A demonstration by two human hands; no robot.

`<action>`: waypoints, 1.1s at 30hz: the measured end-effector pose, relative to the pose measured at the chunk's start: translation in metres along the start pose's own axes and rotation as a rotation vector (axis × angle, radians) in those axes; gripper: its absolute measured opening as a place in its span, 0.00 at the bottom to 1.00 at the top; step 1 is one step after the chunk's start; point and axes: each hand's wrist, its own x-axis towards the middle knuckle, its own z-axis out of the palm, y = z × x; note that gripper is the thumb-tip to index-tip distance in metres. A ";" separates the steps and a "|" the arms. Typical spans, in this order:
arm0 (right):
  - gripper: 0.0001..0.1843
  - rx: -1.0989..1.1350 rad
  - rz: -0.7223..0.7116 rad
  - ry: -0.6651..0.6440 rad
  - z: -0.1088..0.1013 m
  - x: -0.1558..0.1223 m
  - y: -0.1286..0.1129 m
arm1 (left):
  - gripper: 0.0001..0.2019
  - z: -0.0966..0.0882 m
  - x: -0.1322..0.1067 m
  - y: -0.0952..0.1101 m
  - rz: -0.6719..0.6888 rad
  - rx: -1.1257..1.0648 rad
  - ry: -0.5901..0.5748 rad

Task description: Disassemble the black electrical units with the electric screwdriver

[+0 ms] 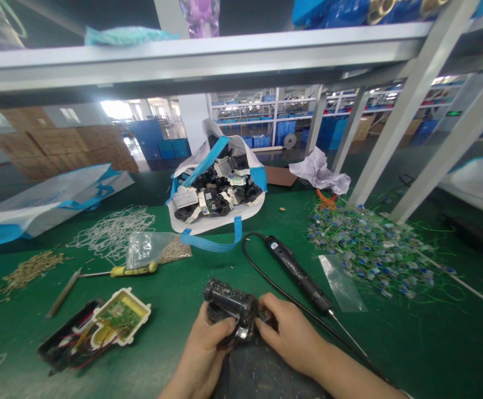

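Both my hands hold a black, gritty electronic module [229, 303] just above the green table, near the front edge. My left hand [208, 346] wraps round its lower left side, fingers closed on it. My right hand [289, 331] grips its right end with fingers pinched against it. A black electric screwdriver [297, 272] with a cable lies on the table just right of my hands, tip pointing toward me.
An opened casing with a circuit board and red wires [95, 327] lies at the front left. A yellow-handled screwdriver [135, 270], a plastic bag and a pile of screws [29, 269] lie behind it. A white bag of black parts [216, 191] stands centre; blue-green tags [374, 249] pile right.
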 end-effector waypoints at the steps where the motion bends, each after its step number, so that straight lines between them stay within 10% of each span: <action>1: 0.07 0.002 0.001 -0.001 0.001 0.000 0.000 | 0.24 0.001 0.000 0.000 0.008 0.010 -0.002; 21: 0.10 0.254 0.017 -0.051 0.003 0.003 0.004 | 0.18 -0.009 0.008 0.003 -0.060 -0.050 0.083; 33: 0.10 0.161 0.025 -0.017 -0.009 0.003 0.009 | 0.14 -0.032 0.023 0.033 0.139 -0.195 0.277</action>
